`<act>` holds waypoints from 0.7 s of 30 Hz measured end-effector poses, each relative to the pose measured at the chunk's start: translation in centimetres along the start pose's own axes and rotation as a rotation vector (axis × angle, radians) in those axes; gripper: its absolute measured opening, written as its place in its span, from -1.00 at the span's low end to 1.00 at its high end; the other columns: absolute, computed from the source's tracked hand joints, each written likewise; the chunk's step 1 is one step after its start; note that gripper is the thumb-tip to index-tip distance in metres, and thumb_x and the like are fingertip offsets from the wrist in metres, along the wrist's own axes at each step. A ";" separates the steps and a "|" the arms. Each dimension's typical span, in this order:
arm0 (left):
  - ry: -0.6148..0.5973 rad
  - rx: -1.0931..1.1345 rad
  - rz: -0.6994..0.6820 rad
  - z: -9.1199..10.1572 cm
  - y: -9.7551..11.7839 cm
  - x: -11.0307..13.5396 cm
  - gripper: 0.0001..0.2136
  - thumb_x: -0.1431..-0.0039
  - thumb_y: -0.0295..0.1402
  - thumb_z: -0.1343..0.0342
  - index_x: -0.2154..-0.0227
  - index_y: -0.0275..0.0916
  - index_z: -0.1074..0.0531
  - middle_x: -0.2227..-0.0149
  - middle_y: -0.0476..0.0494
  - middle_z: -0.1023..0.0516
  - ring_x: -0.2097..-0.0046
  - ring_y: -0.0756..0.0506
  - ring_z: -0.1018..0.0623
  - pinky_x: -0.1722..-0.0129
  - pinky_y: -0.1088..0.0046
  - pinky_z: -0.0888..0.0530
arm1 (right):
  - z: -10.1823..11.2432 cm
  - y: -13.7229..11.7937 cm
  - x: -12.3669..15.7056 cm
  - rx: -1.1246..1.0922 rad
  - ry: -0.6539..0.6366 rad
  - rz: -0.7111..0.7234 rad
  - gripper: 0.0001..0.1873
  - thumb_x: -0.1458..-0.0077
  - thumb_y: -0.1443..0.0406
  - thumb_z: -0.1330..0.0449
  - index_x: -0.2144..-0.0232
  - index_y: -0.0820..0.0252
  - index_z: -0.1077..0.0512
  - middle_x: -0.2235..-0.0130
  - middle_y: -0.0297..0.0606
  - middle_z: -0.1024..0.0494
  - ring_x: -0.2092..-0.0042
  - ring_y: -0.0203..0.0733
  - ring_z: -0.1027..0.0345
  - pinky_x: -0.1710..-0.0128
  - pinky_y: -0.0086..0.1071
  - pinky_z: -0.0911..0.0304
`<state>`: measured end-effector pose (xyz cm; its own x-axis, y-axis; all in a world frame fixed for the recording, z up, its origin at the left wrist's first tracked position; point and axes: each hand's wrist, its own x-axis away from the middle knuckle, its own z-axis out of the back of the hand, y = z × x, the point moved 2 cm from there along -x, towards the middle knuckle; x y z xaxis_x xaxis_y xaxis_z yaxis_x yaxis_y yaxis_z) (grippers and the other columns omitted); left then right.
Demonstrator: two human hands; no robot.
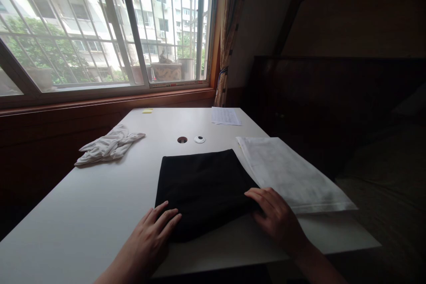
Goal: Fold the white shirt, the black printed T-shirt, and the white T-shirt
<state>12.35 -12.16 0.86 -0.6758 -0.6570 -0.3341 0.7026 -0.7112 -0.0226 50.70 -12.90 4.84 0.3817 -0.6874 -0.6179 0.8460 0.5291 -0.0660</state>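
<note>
At the near side of a white counter [100,213], seen in the head view, a folded black cloth [199,186] is shown lying flat between two bare hands, short of the counter's near edge. Both hands are set against the cloth, neither clearly nearer. Most of the fabric is spread to the far side of the fingers, its longer side apparently laid from left to right, with the near right part slightly rumpled.

The left hand [151,230] is placed at the near left corner, back upward, its forearm brought in from the near left and its fingers pointed far and right. Those fingers are slightly parted and rested on the fabric; the thumb is hidden, so whether anything is pinched cannot be told. By the right hand [278,215], the right edge appears to be held between curled fingers and thumb, the fingers pointed left and the wrist angled in from the near right.

Just beyond the right hand, a white packet [296,173] is seen beside the cloth; whether the two touch cannot be told. Well apart on the left, a crumpled white garment [111,146] is left, while papers [226,116] are laid at the far end.
</note>
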 end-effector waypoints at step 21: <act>0.152 0.628 -0.026 8.2 -4.0 0.2 -0.61 -0.38 -0.54 0.01 -0.12 0.01 -0.47 -0.17 -0.09 -0.57 -0.21 -0.17 -0.53 -0.21 0.22 -0.51 | 4.4 -1.0 -2.9 -0.339 0.222 -0.160 -0.61 -0.22 0.41 -0.22 -0.06 -0.04 -0.40 0.01 -0.22 -0.60 -0.06 0.00 -0.51 -0.04 -0.11 -0.47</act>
<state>7.51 -11.51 8.64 -0.6195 -0.6273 -0.4720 0.3911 -0.7679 0.5073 50.36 -13.58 10.17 0.1348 -0.6700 -0.7300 0.7035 0.5835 -0.4057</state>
